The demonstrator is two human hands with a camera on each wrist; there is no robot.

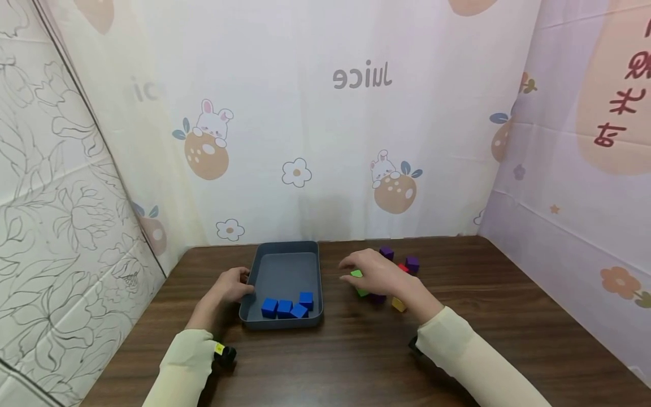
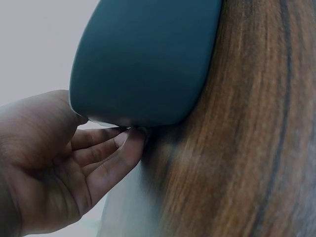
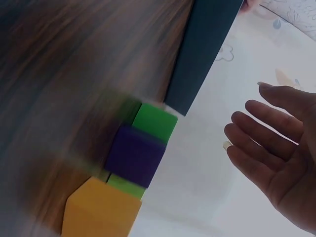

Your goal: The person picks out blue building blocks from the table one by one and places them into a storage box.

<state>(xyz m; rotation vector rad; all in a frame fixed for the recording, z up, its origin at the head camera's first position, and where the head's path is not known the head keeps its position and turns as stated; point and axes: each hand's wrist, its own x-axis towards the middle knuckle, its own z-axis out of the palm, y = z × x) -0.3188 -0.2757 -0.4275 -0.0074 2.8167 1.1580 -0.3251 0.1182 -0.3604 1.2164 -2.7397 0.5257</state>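
Note:
A dark grey tray (image 1: 289, 271) lies on the table, with several blue cubes (image 1: 285, 308) near its front wall. At the tray's left side, my left hand (image 1: 231, 285) grips the edge between thumb and fingers. My right hand (image 1: 378, 274) hovers over a loose group of cubes to the right, fingers apart and holding nothing. Around and partly under it are green cubes (image 1: 357, 273), purple cubes (image 1: 412, 264), a red cube (image 1: 403, 268) and a yellow cube (image 1: 399, 304). The right wrist view shows a purple cube (image 3: 136, 155) between two green ones, beside the yellow.
The brown wooden table (image 1: 356, 362) reaches back to a printed curtain (image 1: 325, 124). More patterned cloth (image 1: 574, 169) hangs along the right side, and a floral sheet (image 1: 66, 209) along the left. A black wrist device (image 1: 225, 356) sits under the left sleeve.

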